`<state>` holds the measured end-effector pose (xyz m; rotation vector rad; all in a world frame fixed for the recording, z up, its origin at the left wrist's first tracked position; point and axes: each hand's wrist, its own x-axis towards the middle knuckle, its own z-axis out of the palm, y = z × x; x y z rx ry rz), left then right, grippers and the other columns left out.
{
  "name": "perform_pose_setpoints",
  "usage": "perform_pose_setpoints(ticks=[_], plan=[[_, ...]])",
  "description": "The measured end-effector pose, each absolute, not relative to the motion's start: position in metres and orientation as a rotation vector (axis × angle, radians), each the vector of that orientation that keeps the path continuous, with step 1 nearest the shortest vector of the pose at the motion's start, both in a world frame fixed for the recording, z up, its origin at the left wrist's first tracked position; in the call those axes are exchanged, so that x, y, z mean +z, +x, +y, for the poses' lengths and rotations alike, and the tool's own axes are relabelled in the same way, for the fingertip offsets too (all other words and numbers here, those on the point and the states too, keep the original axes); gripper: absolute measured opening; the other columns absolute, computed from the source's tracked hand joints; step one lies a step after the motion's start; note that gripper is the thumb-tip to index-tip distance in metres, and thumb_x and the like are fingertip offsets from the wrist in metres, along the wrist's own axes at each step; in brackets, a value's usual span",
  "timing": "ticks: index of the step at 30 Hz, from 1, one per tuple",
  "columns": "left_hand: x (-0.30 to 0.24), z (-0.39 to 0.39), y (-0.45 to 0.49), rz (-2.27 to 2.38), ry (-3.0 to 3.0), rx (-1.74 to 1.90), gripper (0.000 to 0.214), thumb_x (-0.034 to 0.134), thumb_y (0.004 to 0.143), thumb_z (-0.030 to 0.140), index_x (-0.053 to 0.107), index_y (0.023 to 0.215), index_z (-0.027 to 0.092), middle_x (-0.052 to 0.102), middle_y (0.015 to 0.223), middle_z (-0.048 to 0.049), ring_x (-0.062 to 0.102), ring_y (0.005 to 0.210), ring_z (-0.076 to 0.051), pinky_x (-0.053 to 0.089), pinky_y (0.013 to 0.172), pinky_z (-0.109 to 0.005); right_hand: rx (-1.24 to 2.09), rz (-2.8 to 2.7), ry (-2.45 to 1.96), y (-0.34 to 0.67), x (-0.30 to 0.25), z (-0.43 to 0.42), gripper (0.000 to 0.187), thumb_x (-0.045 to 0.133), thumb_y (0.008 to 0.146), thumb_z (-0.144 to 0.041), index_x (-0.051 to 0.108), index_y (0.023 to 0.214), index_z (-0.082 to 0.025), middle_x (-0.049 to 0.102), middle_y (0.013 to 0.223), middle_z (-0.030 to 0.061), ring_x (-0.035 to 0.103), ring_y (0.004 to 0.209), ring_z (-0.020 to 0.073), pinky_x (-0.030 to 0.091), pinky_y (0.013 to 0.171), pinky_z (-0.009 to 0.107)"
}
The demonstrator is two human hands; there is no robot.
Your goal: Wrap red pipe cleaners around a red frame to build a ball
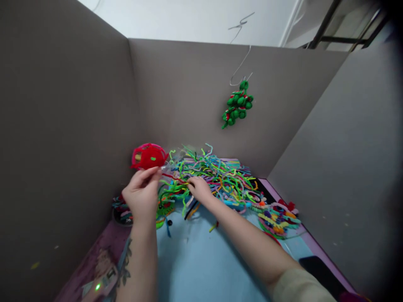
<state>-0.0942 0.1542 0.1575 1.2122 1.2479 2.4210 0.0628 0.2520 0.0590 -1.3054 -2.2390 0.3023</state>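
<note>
A dark red pipe cleaner [174, 178] stretches between my two hands over the left side of a large pile of loose coloured pipe cleaners [217, 176]. My left hand [142, 188] is raised, thumb and fingers pinched at the near end of it. At its other end, my right hand [200, 189] has its fingers closed, resting against the pile's front edge. Just beyond my left hand is a round red and pink piece [149, 156] with a small green bit on it; its lower edge is partly hidden by my fingers.
Grey partitions [189, 92] enclose a table with a light blue mat [201, 264]. A green beaded-looking ornament [237, 105] hangs from a wire at the back. A basket of colourful pieces [278, 220] stands right, a dark bowl [122, 216] left. A black flat object [324, 272] lies front right.
</note>
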Motion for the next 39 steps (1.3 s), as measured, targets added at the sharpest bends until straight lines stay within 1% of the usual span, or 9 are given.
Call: perform_pose_setpoints(ticks=[4,8,11,15,18,22,28,31,39], plan=[[0.171,0.144,-0.110,1.176,0.962,2.808,0.017,0.076,0.066,0.015,0.072,0.082,0.021,0.065,0.071,0.0036,0.062,0.070,-0.013,0.053,0.074,-0.029,0.341,-2.250,-1.374,0.063,0.056,0.258,0.014,0.055,0.082,-0.017,0.069,0.082,-0.017,0.068,0.087,0.0066,0.060,0.089,0.0187,0.043,0.081,0.028],[0.176,0.143,-0.113,1.066,0.834,2.892,0.020,0.076,0.065,0.012,0.071,0.083,0.019,0.067,0.076,0.0030,0.063,0.072,-0.012,0.054,0.077,-0.029,0.417,-2.237,-1.347,0.069,0.066,0.254,0.019,0.058,0.079,-0.014,0.070,0.092,-0.018,0.070,0.093,0.0054,0.063,0.088,0.0172,0.046,0.079,0.027],[0.174,0.146,-0.097,1.047,0.815,2.737,0.022,0.078,0.063,0.014,0.071,0.084,0.017,0.065,0.070,0.0033,0.061,0.065,-0.009,0.053,0.069,-0.023,0.422,-2.184,-1.314,0.081,0.090,0.226,0.027,0.051,0.082,-0.013,0.066,0.105,-0.018,0.068,0.105,0.0072,0.061,0.097,0.0179,0.047,0.083,0.029],[0.162,0.152,-0.062,1.033,0.914,2.445,0.035,0.077,0.065,0.018,0.069,0.099,0.018,0.067,0.076,0.0006,0.063,0.068,-0.010,0.052,0.068,-0.022,0.644,-2.360,-0.964,0.100,0.129,0.155,0.018,0.053,0.084,-0.020,0.069,0.077,-0.023,0.069,0.077,-0.0006,0.064,0.076,0.0134,0.049,0.072,0.023],[0.149,0.152,-0.035,1.038,1.007,2.226,0.040,0.076,0.067,0.022,0.067,0.105,0.019,0.069,0.081,-0.0016,0.065,0.072,-0.012,0.052,0.071,-0.024,0.735,-2.221,-0.624,0.110,0.152,0.114,0.013,0.054,0.086,-0.022,0.067,0.084,-0.024,0.070,0.085,0.0004,0.064,0.083,0.0137,0.050,0.078,0.025],[0.141,0.147,0.000,0.945,0.971,2.018,0.048,0.078,0.064,0.025,0.065,0.110,0.019,0.069,0.074,-0.0016,0.066,0.069,-0.013,0.053,0.067,-0.025,0.319,-1.821,-0.901,0.116,0.159,0.112,0.023,0.050,0.083,-0.011,0.058,0.103,-0.020,0.062,0.111,0.0093,0.056,0.108,0.0201,0.043,0.096,0.035],[0.145,0.137,0.030,0.836,0.851,1.921,0.054,0.080,0.061,0.023,0.063,0.112,0.017,0.072,0.080,-0.0038,0.068,0.074,-0.014,0.054,0.072,-0.025,0.344,-1.809,-1.086,0.125,0.156,0.127,0.022,0.042,0.088,-0.010,0.056,0.101,-0.020,0.067,0.093,0.0050,0.063,0.083,0.0175,0.048,0.075,0.028],[0.144,0.134,0.028,0.870,0.872,1.890,0.053,0.080,0.062,0.022,0.062,0.112,0.018,0.073,0.086,-0.0048,0.068,0.083,-0.016,0.054,0.075,-0.026,0.302,-1.901,-1.053,0.136,0.157,0.128,0.015,0.048,0.090,-0.016,0.061,0.093,-0.021,0.068,0.089,0.0036,0.064,0.082,0.0171,0.047,0.074,0.026],[0.133,0.140,0.010,1.108,1.135,1.620,0.049,0.076,0.066,0.027,0.062,0.112,0.018,0.069,0.096,-0.0063,0.067,0.078,-0.015,0.053,0.073,-0.026,0.241,-1.974,-1.070,0.155,0.151,0.144,0.015,0.053,0.088,-0.017,0.065,0.093,-0.022,0.071,0.090,0.0023,0.065,0.083,0.0170,0.045,0.076,0.026]])
